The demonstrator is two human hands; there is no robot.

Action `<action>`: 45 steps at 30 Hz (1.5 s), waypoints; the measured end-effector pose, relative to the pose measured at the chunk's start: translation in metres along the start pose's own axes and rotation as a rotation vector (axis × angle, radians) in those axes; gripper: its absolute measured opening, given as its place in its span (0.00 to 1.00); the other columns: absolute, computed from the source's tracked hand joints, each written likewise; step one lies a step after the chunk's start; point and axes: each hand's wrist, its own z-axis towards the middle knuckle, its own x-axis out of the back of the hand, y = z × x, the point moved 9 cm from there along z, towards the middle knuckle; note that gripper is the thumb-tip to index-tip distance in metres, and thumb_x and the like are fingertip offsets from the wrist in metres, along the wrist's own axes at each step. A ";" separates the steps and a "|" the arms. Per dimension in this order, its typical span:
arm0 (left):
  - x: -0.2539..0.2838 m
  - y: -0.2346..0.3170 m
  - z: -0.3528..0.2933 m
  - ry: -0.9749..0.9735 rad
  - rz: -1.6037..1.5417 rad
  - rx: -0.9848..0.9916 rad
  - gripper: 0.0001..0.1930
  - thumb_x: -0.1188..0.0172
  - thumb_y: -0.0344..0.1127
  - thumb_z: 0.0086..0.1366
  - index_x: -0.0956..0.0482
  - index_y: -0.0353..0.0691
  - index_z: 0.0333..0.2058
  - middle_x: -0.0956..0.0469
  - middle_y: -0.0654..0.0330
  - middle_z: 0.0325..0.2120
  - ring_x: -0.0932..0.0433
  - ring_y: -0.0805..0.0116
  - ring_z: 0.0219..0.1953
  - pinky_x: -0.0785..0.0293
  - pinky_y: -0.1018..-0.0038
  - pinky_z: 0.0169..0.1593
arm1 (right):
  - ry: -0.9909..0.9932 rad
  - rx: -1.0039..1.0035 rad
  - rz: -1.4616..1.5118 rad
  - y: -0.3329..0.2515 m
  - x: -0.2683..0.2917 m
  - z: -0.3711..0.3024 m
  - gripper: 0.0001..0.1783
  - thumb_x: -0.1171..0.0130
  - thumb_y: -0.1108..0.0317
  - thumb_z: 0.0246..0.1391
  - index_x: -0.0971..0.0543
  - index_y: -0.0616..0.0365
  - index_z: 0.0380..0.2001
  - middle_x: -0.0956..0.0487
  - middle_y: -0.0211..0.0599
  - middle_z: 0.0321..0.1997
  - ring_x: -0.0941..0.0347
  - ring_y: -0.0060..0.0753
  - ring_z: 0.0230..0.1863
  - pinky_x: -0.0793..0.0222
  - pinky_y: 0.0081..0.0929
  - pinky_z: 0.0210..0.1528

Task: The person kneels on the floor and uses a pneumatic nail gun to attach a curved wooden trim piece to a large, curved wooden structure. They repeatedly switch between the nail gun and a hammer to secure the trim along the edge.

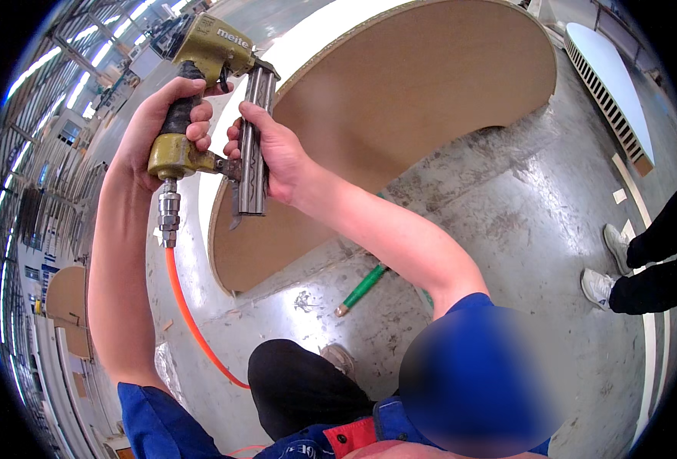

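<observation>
I hold an olive-gold pneumatic nail gun (214,43) up in front of me. Its black grip is wrapped by my left hand (159,115), fingers closed round it. My right hand (275,153) clasps the long silver magazine (259,115), with the thumb resting on its upper part. From the metal coupling (168,213) under the grip, an orange air hose (188,314) runs down past my knee. Just beyond the nail gun stands a large brown board (399,99) with a curved outline and a pale edge. Whether the gun's nose touches anything cannot be made out.
A green-handled tool (363,289) lies on the grey floor, partly behind my right forearm. At right are another person's legs (655,237) and light shoes. A pale blue curved panel (610,84) with a slotted edge rests beyond them, near thin strips (635,190).
</observation>
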 end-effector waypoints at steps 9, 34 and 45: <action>0.009 -0.004 0.004 -0.010 0.040 0.020 0.19 0.45 0.40 0.67 0.29 0.29 0.47 0.31 0.68 0.17 0.29 0.80 0.15 0.24 0.80 0.24 | -0.004 -0.001 -0.007 0.001 0.000 -0.001 0.18 0.42 0.51 0.61 0.29 0.55 0.30 0.26 0.30 0.27 0.26 0.25 0.25 0.25 0.24 0.27; 0.029 -0.021 -0.031 0.077 0.062 -0.009 0.22 0.51 0.41 0.70 0.31 0.28 0.54 0.36 0.70 0.16 0.33 0.82 0.13 0.29 0.82 0.20 | -0.018 -0.091 -0.056 0.047 0.006 -0.004 0.21 0.42 0.48 0.60 0.28 0.56 0.29 0.25 0.32 0.25 0.24 0.28 0.24 0.24 0.27 0.29; 0.046 -0.033 -0.039 0.017 -0.002 0.020 0.21 0.47 0.41 0.68 0.29 0.30 0.52 0.33 0.69 0.16 0.31 0.81 0.15 0.28 0.81 0.23 | 0.014 -0.162 -0.124 0.070 0.009 -0.008 0.23 0.40 0.45 0.59 0.27 0.55 0.31 0.25 0.31 0.26 0.25 0.27 0.27 0.25 0.27 0.31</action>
